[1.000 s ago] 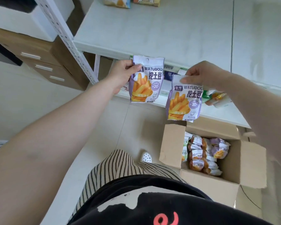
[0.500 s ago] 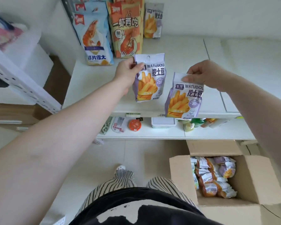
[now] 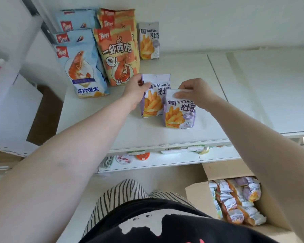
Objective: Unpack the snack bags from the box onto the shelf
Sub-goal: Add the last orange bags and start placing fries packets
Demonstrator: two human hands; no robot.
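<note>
You are reaching both arms forward over the white shelf (image 3: 165, 135), forearms stretched out and converging toward its middle. Your left hand (image 3: 136, 90) is pinching the top left corner of a purple fries bag (image 3: 152, 106) between thumb and curled fingers. Your right hand (image 3: 194, 92) is gripping the top edge of a second fries bag (image 3: 180, 113), fingers curled over its upper seam. Both bags are standing upright with their long axes vertical, printed fronts facing you and top seams pointing up; the right one is overlapping the near right side of the left one. Whether their bottoms are touching the shelf surface is hard to tell. A third fries bag (image 3: 149, 41) is standing upright at the back, beside orange shrimp bags (image 3: 119, 57) and blue shrimp bags (image 3: 82, 71). The open cardboard box (image 3: 198, 195) is sitting on the floor at your lower right, holding more snack packs (image 3: 235, 200).
</note>
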